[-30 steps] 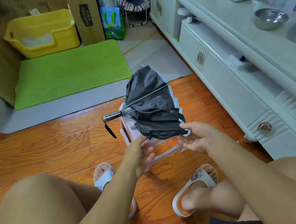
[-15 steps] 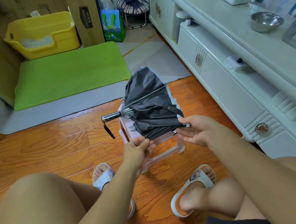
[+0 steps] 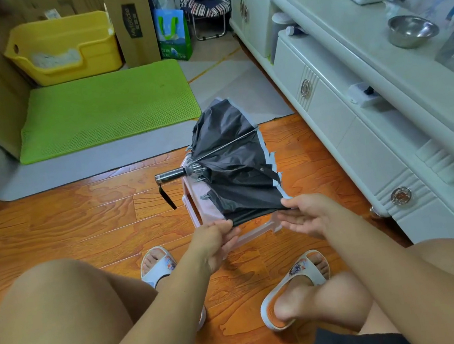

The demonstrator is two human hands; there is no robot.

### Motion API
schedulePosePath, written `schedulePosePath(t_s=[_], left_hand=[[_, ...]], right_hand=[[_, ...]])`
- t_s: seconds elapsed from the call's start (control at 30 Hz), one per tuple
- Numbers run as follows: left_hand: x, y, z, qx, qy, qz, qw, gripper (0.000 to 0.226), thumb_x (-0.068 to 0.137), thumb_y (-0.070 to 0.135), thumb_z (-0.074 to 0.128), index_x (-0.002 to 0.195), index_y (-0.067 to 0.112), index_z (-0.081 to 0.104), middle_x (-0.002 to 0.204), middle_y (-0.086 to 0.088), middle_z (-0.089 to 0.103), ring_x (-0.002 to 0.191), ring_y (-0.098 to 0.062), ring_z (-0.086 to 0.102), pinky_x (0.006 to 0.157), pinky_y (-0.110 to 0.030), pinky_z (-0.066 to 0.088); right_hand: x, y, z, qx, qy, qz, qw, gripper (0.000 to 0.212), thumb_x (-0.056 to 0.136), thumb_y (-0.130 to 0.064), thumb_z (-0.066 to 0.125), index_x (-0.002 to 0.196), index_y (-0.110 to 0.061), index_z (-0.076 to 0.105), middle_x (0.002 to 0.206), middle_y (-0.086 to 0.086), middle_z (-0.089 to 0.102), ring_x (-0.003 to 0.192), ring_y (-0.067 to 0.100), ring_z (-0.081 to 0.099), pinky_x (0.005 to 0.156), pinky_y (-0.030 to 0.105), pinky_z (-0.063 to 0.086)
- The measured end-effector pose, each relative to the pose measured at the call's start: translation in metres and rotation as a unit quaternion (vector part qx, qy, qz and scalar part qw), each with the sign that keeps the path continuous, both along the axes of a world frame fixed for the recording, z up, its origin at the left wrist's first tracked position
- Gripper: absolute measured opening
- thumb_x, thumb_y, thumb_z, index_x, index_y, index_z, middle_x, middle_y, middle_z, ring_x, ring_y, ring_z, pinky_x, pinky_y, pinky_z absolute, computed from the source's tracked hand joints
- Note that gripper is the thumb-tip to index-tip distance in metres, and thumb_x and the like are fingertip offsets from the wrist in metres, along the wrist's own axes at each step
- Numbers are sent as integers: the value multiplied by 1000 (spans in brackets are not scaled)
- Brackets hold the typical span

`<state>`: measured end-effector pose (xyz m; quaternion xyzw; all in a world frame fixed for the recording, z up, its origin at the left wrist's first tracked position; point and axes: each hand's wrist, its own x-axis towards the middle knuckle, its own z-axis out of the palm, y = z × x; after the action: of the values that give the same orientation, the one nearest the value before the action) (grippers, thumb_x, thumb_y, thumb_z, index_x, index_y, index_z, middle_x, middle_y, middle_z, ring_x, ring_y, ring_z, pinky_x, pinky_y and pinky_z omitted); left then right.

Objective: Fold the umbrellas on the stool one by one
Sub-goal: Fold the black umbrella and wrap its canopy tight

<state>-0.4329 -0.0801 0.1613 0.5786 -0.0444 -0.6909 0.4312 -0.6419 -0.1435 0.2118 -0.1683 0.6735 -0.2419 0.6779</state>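
Observation:
A black folding umbrella (image 3: 236, 167) with a pale blue edge lies loosely collapsed on a small pink stool (image 3: 202, 209), its dark handle and wrist strap sticking out to the left. My left hand (image 3: 214, 240) pinches the near edge of the black canopy at the stool's front. My right hand (image 3: 306, 216) pinches the canopy's near right corner between thumb and forefinger, the other fingers spread below. Ribs show along the top of the fabric.
A white cabinet (image 3: 359, 137) runs along the right, close to the stool. A green mat (image 3: 108, 109), a yellow bin (image 3: 62, 49) and a cardboard box (image 3: 131, 22) stand at the back. My knees and sandalled feet flank the stool on the wooden floor.
Both hands went from hovering open in front of the stool to taking hold of the canopy's near edge. The view shifted slightly.

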Motion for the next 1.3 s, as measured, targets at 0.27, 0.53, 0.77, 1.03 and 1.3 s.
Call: schedulePosePath(t_s=[0.27,0.53,0.77,1.03,1.3], left_hand=[[3,17,-5,91,-152,-73,982,27,92,2,58,118,7,57,92,-13,65,67,-17,54,63,-26,50],[-7,-4,18,-62,-192,-98,975,14,102,27,60,104,14,64,79,3,57,66,-10,49,61,-25,43],[-13,13,0,-1,24,88,996,13,101,18,61,112,11,64,101,-7,71,91,-20,68,75,-35,56],[-13,14,-15,20,-297,-176,938,9,99,15,60,99,7,64,86,-13,68,72,-23,66,77,-42,61],[65,-64,80,-13,-474,-481,738,29,103,31,52,112,6,64,109,-14,70,87,-25,73,72,-39,63]], right_hand=[[-3,12,-28,22,25,5,999,7,99,8,54,106,7,56,102,23,67,87,28,71,78,41,59],[-2,14,-28,7,22,-2,1000,16,99,6,54,115,6,57,104,24,70,88,28,73,73,39,61],[3,16,-26,-6,-29,-41,999,11,99,5,48,104,1,56,106,25,68,87,31,71,94,46,55],[2,16,-27,-5,145,94,985,40,99,-2,51,139,2,47,114,20,65,108,34,69,98,49,56],[21,-54,46,-252,445,477,714,45,92,-23,65,136,-20,55,136,8,56,111,25,59,89,38,53]])
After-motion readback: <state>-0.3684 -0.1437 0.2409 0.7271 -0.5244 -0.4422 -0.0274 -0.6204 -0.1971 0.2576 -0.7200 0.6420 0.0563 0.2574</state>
